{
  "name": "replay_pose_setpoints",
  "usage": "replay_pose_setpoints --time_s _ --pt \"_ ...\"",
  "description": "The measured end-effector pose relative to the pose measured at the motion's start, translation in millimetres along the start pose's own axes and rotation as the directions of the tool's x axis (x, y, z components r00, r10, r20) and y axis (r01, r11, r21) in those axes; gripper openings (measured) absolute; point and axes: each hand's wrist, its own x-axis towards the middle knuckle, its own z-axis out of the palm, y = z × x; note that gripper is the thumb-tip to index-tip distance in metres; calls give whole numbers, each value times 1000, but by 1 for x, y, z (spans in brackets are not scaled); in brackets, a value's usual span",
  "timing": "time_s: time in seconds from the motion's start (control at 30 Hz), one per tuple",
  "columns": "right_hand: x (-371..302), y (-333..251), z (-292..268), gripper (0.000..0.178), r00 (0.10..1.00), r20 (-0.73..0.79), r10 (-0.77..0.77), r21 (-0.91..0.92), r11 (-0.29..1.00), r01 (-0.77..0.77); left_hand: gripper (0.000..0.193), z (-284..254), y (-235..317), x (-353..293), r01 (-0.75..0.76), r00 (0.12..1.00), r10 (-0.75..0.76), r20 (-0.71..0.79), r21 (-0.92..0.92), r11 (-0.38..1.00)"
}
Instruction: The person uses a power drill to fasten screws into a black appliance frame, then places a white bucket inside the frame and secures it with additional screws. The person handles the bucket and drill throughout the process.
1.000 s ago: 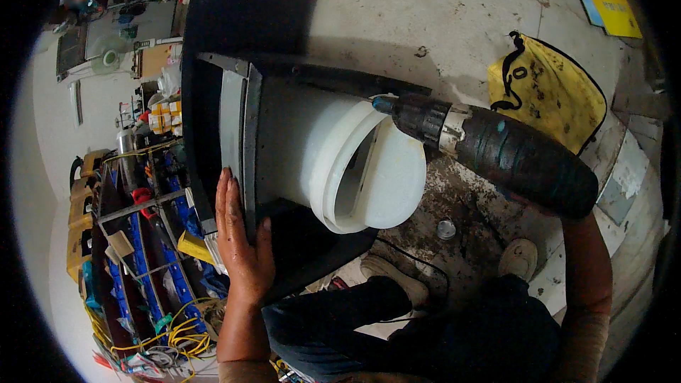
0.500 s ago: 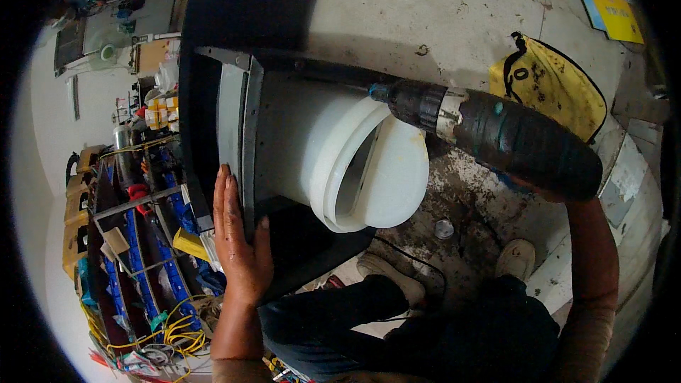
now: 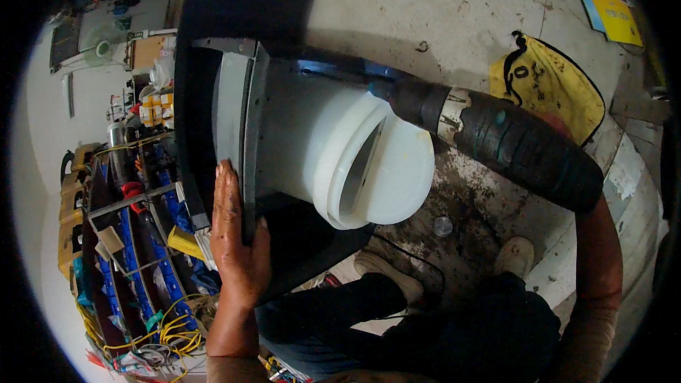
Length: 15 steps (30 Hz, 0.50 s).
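Observation:
My right hand (image 3: 557, 126), mostly hidden behind the tool, grips a dark, worn power drill (image 3: 525, 142) with a pale ring near its front. The drill lies across the upper right side of a white duct piece (image 3: 291, 120), its blue-tipped nose pointing left toward the flange. Whether the bit touches anything cannot be made out. A round white collar (image 3: 330, 163) with a tilted disc-shaped flap (image 3: 401, 177) projects from the duct. My left hand (image 3: 240, 241) lies flat along the grey metal flange (image 3: 248, 120), fingers stretched out and thumb on its near side.
Behind the flange stands a large black panel (image 3: 241, 0). A shelf rack with blue bins (image 3: 135, 255) and tangled yellow cables (image 3: 181, 337) is at left. On the stained floor lie a yellow bag (image 3: 560, 85) and a small clear round object (image 3: 443, 225), near my shoes (image 3: 516, 255).
The drill's rear end has swung slightly down, with my right forearm. Bluish light now shines on the duct's dark far edge and brightens the collar. My left hand stays on the flange.

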Motion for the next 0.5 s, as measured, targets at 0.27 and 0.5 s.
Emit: replay_pose_setpoints --time_s 0.27,0.5 --pt "2 8 -1 34 993 5 -115 -261 959 113 75 -3 1 1 -32 999 32 -4 -14 999" --pt "10 -22 1 35 994 91 -63 -281 956 86 77 -12 0 -6 -8 1000 8 -13 24 1000"
